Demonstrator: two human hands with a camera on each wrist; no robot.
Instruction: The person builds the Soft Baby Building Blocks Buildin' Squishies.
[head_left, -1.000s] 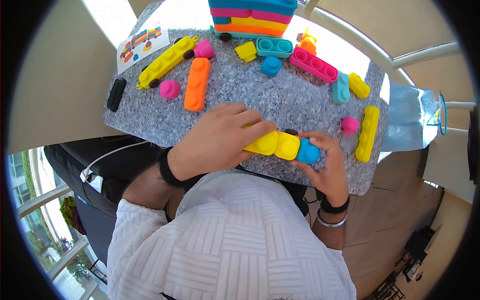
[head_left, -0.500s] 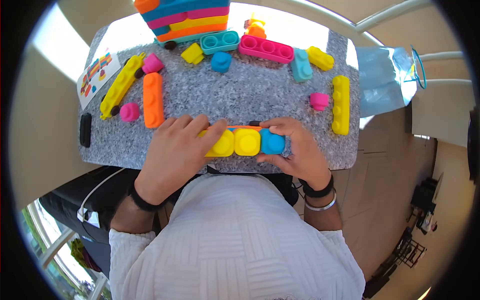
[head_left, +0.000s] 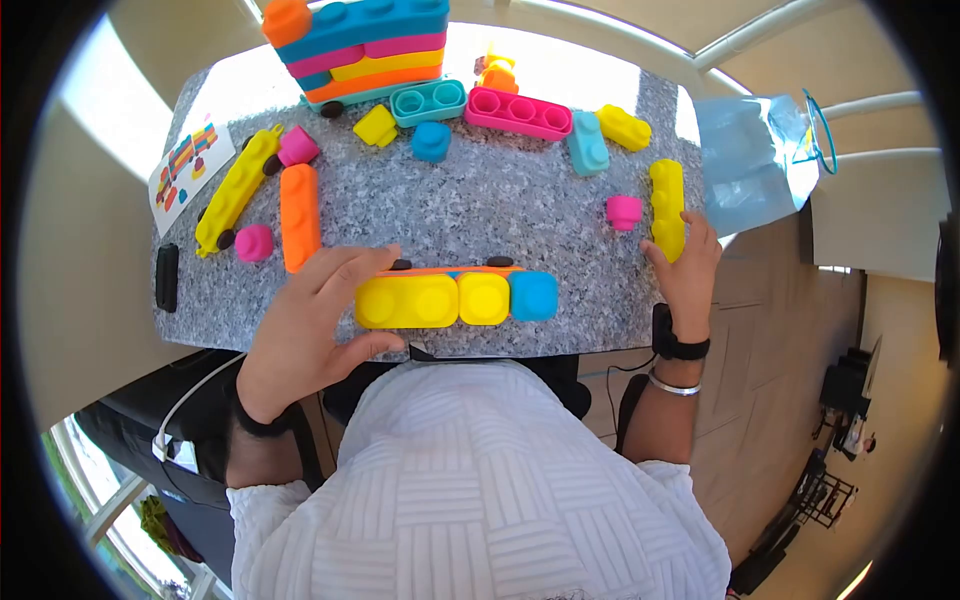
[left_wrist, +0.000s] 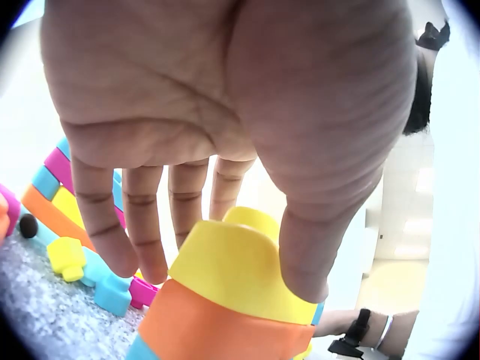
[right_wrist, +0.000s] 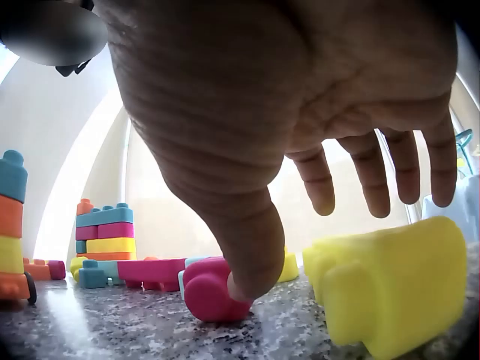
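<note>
In the head view, a block build topped by a long yellow block, a square yellow block and a blue block stands near the table's front edge, with black wheels along its far side. My left hand is around its left end, fingers extended; in the left wrist view the thumb of that hand lies against the yellow top block, above an orange layer. My right hand reaches over the near end of a long yellow block, fingers spread; the right wrist view shows that block below them, ungripped.
A pink block lies left of my right hand. Farther back are teal, magenta and blue blocks, plus a tall wheeled build. Leftward lie an orange block, a wheeled yellow base and a picture card.
My right hand has let go of the build's blue end and moved right to the long yellow block. My left hand has loosened and shifted to the build's left end.
</note>
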